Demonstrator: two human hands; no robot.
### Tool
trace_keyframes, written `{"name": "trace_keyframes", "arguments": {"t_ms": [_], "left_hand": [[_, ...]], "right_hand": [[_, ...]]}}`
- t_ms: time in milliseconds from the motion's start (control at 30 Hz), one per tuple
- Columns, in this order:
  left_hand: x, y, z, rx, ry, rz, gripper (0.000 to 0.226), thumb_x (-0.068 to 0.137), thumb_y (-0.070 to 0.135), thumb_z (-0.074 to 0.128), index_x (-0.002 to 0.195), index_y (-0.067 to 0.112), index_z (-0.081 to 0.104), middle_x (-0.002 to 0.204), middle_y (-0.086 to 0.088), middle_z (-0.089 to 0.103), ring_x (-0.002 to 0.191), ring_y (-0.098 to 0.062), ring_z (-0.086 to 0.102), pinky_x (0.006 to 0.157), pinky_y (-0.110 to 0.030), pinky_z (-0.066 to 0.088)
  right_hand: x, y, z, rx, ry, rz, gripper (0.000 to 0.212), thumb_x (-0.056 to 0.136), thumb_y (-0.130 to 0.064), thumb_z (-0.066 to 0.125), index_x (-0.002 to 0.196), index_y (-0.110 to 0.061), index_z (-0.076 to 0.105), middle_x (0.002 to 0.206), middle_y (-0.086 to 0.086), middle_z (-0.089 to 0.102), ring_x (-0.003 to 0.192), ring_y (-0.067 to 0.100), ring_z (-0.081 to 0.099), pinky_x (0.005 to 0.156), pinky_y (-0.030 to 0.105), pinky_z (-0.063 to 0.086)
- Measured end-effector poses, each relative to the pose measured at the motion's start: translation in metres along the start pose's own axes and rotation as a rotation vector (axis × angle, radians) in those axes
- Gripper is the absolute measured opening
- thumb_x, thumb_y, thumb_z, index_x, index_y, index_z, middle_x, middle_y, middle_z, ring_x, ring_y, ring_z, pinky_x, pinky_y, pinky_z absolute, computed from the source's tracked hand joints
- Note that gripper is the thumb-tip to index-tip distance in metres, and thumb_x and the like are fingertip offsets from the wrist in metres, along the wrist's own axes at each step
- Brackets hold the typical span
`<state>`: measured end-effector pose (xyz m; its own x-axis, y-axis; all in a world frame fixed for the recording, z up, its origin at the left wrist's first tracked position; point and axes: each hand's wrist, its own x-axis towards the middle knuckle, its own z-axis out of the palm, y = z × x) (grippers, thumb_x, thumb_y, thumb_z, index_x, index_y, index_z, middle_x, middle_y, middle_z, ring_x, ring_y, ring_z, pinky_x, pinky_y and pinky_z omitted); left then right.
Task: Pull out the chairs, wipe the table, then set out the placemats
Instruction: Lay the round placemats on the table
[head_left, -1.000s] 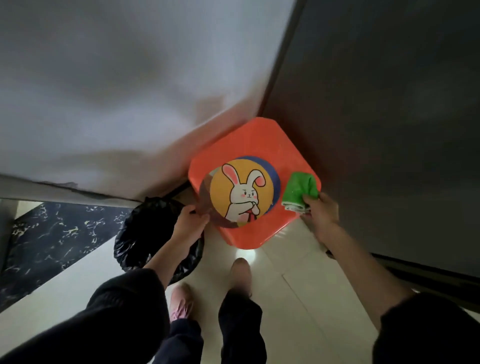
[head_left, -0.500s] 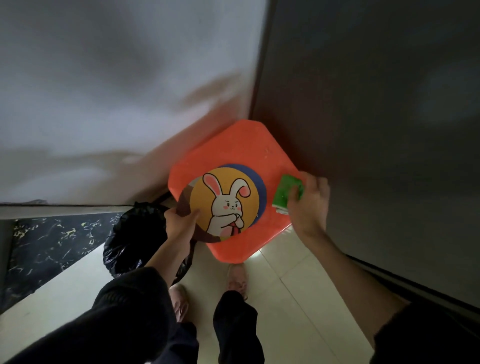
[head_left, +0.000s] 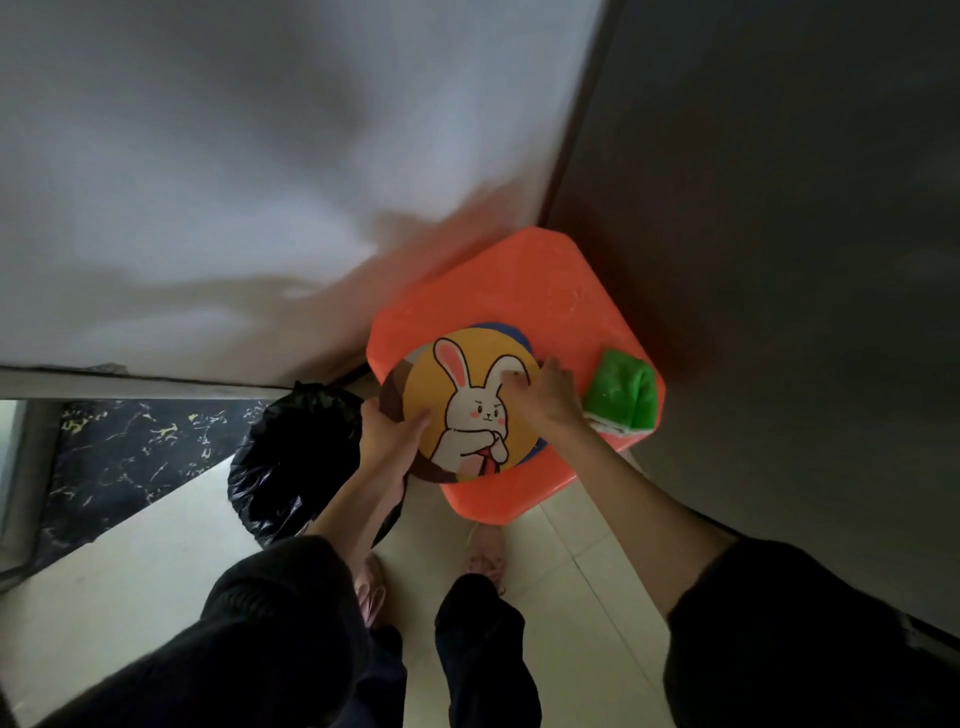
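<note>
Green cloth (head_left: 621, 397) now lies released at the stool's (head_left: 519, 291) 3 o'clock edge, my right hand (head_left: 548, 397) moves onto the rabbit placemats (head_left: 467, 405), fingers curled on top, left hand (head_left: 389, 439) pinching their 9 o'clock rim; wiping looks done, placemats next.

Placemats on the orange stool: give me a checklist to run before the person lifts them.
1. Left hand holds the rabbit placemat at its left edge: ok.
2. Right hand free of the green cloth, fingers on the top mat: ok.
3. Cloth set down on the orange stool, apart from the mats: ok.
4. Whole stack gathered: at least one brown and one blue edge show under the rabbit mat; whether the left hand's grip takes them in: cannot tell.
5. Black bin bag sits right beside the left hand: not ok, could be brushed.
6. Table wiped: cannot tell, not in view.
</note>
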<state>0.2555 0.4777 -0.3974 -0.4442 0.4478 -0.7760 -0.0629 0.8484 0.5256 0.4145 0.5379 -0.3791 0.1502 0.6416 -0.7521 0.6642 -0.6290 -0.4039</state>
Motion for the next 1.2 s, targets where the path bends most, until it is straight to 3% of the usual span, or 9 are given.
{"name": "trace_keyframes", "arguments": {"t_ms": [100,233,367,533,700,867,967,1100,1200], "left_hand": [[0.005,-0.002,-0.013,0.001,-0.009,-0.053,0.056,0.080,0.024,0.070,0.127,0.007,0.044,0.121,-0.012,0.056,0.102,-0.029,0.058,0.083,-0.045,0.052],[0.007,-0.004,-0.021,-0.060,-0.123,-0.064,0.036,0.081,0.021,0.070,0.111,0.013,0.051,0.110,-0.009,0.062,0.088,-0.021,0.062,0.071,-0.037,0.053],[-0.003,-0.010,-0.027,-0.111,-0.193,-0.089,0.048,0.080,0.017,0.071,0.120,0.005,0.048,0.114,-0.013,0.061,0.095,-0.028,0.062,0.075,-0.039,0.053],[-0.028,-0.003,-0.056,-0.173,-0.531,-0.198,0.052,0.080,0.017,0.066,0.128,0.008,0.049,0.117,-0.014,0.065,0.105,-0.031,0.063,0.085,-0.042,0.052],[-0.068,0.019,-0.099,-0.363,-0.734,-0.175,0.050,0.074,0.038,0.067,0.116,0.012,0.063,0.119,-0.016,0.064,0.105,-0.034,0.063,0.072,-0.041,0.056],[-0.122,0.045,-0.123,-0.327,-0.828,-0.036,0.062,0.078,0.057,0.058,0.127,0.019,0.057,0.126,-0.012,0.060,0.114,-0.032,0.058,0.083,-0.046,0.053],[-0.148,0.057,-0.138,-0.303,-0.932,0.046,0.066,0.083,0.060,0.052,0.134,0.017,0.049,0.137,-0.014,0.051,0.125,-0.035,0.049,0.099,-0.054,0.041],[-0.197,0.057,-0.151,-0.173,-1.061,0.070,0.057,0.076,0.059,0.061,0.116,0.019,0.066,0.124,-0.012,0.062,0.115,-0.031,0.058,0.085,-0.041,0.052],[-0.215,0.047,-0.176,-0.138,-1.046,0.095,0.065,0.075,0.062,0.060,0.122,0.018,0.061,0.128,-0.014,0.059,0.117,-0.034,0.056,0.093,-0.048,0.048]], "right_hand": [[-0.017,0.005,0.017,0.044,-0.031,-0.073,0.060,0.086,-0.033,0.057,0.132,-0.003,0.033,0.131,0.022,0.038,0.119,0.038,0.041,0.097,0.043,0.038],[-0.014,0.012,0.009,0.274,-0.077,-0.038,0.059,0.077,-0.030,0.069,0.123,-0.006,0.039,0.124,0.014,0.051,0.112,0.031,0.051,0.091,0.042,0.044],[-0.014,0.028,0.001,0.388,-0.187,0.038,0.054,0.078,-0.022,0.070,0.124,-0.007,0.045,0.118,0.006,0.055,0.106,0.024,0.054,0.090,0.039,0.047],[-0.040,0.039,-0.009,0.643,-0.361,0.100,0.032,0.081,-0.004,0.062,0.112,0.000,0.058,0.114,0.022,0.063,0.103,0.036,0.061,0.092,0.051,0.049],[-0.099,0.031,-0.034,0.955,-0.540,-0.007,0.021,0.078,-0.009,0.064,0.097,-0.012,0.071,0.100,0.013,0.071,0.091,0.028,0.068,0.071,0.036,0.057],[-0.182,0.011,-0.053,1.061,-0.433,-0.103,0.042,0.080,-0.018,0.063,0.120,-0.006,0.057,0.120,0.020,0.061,0.108,0.035,0.059,0.092,0.049,0.049],[-0.231,0.015,-0.059,1.158,-0.399,-0.146,0.040,0.076,-0.024,0.067,0.114,-0.011,0.063,0.113,0.012,0.067,0.101,0.027,0.065,0.078,0.039,0.056],[-0.297,0.020,-0.034,1.262,-0.274,-0.096,0.036,0.076,-0.023,0.067,0.110,-0.011,0.064,0.107,0.011,0.070,0.096,0.026,0.068,0.070,0.036,0.058],[-0.346,0.034,-0.012,1.297,-0.139,-0.128,0.035,0.073,-0.025,0.069,0.106,-0.017,0.064,0.100,0.006,0.073,0.088,0.021,0.069,0.064,0.033,0.057]]}}
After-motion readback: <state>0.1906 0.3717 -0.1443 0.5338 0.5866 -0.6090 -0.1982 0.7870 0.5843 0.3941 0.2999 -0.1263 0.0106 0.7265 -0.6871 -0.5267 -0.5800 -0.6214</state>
